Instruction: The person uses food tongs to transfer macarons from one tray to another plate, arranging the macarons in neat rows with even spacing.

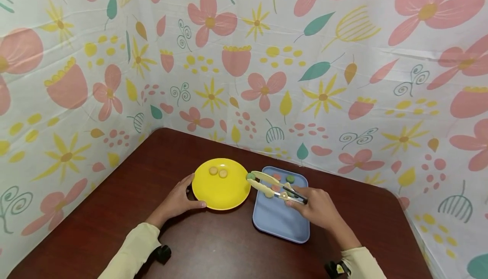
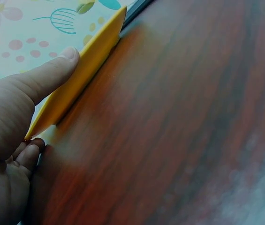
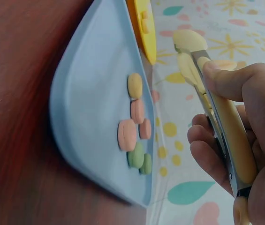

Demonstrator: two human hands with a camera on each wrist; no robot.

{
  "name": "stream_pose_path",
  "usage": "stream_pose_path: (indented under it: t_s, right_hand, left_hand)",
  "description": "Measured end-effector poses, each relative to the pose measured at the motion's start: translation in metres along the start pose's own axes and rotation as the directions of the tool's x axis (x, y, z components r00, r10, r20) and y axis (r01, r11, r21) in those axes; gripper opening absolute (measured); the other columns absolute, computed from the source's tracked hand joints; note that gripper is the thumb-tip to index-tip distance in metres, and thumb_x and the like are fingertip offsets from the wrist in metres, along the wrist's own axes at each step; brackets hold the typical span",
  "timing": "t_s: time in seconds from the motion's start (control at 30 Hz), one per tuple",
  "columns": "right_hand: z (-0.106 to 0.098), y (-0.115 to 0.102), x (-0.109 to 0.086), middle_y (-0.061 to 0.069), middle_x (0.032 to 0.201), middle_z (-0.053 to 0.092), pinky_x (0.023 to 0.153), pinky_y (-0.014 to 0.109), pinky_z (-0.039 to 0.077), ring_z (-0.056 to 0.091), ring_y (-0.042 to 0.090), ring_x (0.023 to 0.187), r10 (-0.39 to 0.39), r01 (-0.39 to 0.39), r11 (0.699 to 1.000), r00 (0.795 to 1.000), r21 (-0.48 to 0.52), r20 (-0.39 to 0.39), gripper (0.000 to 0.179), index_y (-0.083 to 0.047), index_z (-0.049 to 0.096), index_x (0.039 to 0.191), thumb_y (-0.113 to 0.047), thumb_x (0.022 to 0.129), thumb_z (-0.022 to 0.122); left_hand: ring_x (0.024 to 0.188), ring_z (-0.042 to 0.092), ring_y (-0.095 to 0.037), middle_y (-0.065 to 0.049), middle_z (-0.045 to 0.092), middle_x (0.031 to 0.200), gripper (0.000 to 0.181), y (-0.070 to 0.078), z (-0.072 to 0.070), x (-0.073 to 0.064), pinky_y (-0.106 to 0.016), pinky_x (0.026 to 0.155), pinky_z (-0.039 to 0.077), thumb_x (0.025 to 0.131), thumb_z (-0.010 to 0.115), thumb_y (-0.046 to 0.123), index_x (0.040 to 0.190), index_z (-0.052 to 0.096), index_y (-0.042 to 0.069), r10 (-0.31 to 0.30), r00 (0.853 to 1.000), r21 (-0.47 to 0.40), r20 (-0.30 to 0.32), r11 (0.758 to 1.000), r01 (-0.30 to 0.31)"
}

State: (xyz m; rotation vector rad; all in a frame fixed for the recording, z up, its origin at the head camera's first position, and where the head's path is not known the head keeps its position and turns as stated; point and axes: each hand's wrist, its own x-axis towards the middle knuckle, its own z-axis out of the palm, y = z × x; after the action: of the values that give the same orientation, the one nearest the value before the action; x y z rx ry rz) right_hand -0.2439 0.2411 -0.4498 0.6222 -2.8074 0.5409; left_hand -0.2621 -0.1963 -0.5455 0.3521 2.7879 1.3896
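My left hand [image 1: 176, 199] holds the near-left rim of a yellow plate [image 1: 221, 193], with the thumb [image 2: 59, 70] against the rim and other fingers curled by its edge. Two tan macarons [image 1: 223, 173] lie on the plate. In my right hand [image 1: 319, 207] I grip a pair of tongs [image 3: 233, 136] with cream tips and metal arms. A green macaron [image 1: 250, 177] is between the tips, just beside the plate's right rim. Below the tongs is a blue tray [image 1: 281, 224] bearing a yellow macaron [image 3: 134, 86], pink macarons [image 3: 127, 135] and green macarons [image 3: 135, 155].
Both dishes stand on a dark reddish-brown table [image 1: 213, 245]. A floral-patterned cloth [image 1: 248, 92] hangs behind the table and along its left side. The tray is close to the plate's right, with a narrow strip of table between them.
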Motion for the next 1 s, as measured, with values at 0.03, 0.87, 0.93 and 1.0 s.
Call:
stream_pose_path:
  t_s: [0.03, 0.87, 0.93, 1.0]
  right_hand:
    - [0.001, -0.001, 0.003, -0.002, 0.066, 0.066, 0.05, 0.024, 0.033, 0.035, 0.004, 0.049, 0.0, 0.0, 1.0, 1.0, 0.004, 0.01, 0.056, -0.01, 0.069, 0.119, -0.046, 0.078, 0.076]
    - [0.047, -0.008, 0.047, -0.011, 0.056, 0.051, 0.05, 0.027, 0.031, 0.039, 0.01, 0.055, -0.061, 0.061, 0.998, 0.998, -0.03, 0.001, 0.054, -0.018, 0.069, 0.12, -0.044, 0.074, 0.08]
    - [0.048, -0.009, 0.048, -0.013, 0.055, 0.052, 0.05, 0.027, 0.032, 0.04, 0.01, 0.054, -0.046, 0.047, 0.998, 0.999, -0.033, 0.009, 0.053, -0.018, 0.071, 0.118, -0.045, 0.074, 0.08]
    - [0.049, -0.01, 0.05, -0.013, 0.055, 0.051, 0.05, 0.028, 0.033, 0.04, 0.01, 0.054, -0.034, 0.035, 0.999, 0.999, -0.035, 0.018, 0.051, -0.018, 0.072, 0.115, -0.046, 0.074, 0.079]
  left_hand:
    - [0.138, 0.03, -0.032, -0.01, 0.026, 0.155, 0.118, 0.0, 0.0, 0.0, -0.051, 0.103, 0.038, 0.063, 0.082, 0.058, 0.153, 0.021, 0.013, 0.001, 1.0, 0.001, 0.0, 1.0, -0.001]
    - [0.138, 0.029, -0.031, -0.01, 0.025, 0.155, 0.119, 0.005, -0.002, -0.001, -0.05, 0.104, 0.037, 0.063, 0.082, 0.059, 0.153, 0.021, 0.01, 0.0, 1.0, 0.006, 0.005, 1.0, 0.0]
    - [0.139, 0.029, -0.03, -0.009, 0.025, 0.155, 0.119, 0.005, -0.003, -0.001, -0.05, 0.105, 0.037, 0.062, 0.082, 0.058, 0.153, 0.021, 0.01, -0.005, 1.0, 0.002, 0.005, 1.0, 0.005]
    - [0.139, 0.028, -0.031, -0.009, 0.025, 0.155, 0.119, 0.005, -0.003, -0.001, -0.05, 0.105, 0.036, 0.062, 0.082, 0.057, 0.153, 0.021, 0.01, -0.005, 1.0, 0.001, 0.004, 1.0, 0.005]
